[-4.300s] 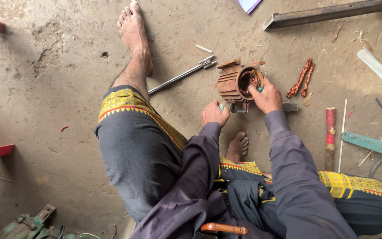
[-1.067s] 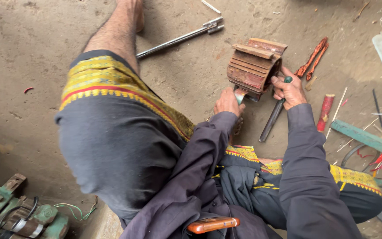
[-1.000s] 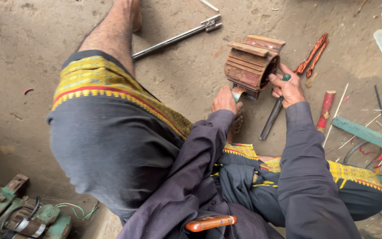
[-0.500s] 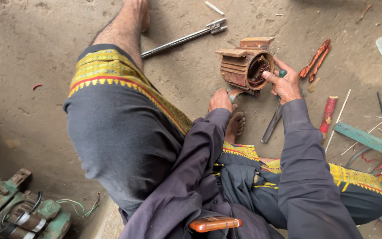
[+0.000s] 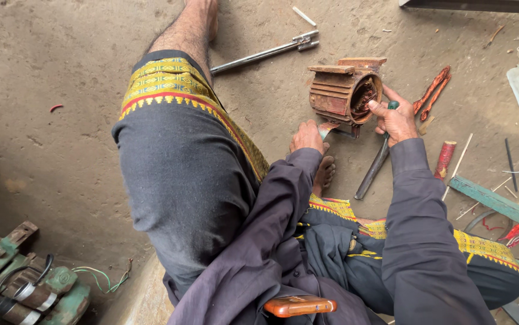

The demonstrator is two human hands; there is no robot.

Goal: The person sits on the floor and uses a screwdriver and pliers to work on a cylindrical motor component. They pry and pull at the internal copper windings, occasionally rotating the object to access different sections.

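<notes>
Head view: rusty motor stator (image 5: 345, 91) lies on its side on dirt floor (image 5: 61, 72), far centre, open end facing right. Left hand (image 5: 307, 136) at stator's near lower edge, fingers curled on small tool; its tip hidden. Right hand (image 5: 395, 118) at stator's open rim, fingers closed around green-handled tool (image 5: 393, 105). Long steel wrench (image 5: 265, 53) lies left of stator, apart.

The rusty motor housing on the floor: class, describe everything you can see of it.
The motor housing is a reddish-brown, rusty-looking ribbed metal cylinder lying on its side on the dusty floor, flat blocks on top. Its open end faces right, showing copper-coloured windings. The right hand touches that rim; the left hand is at its lower edge.
</notes>
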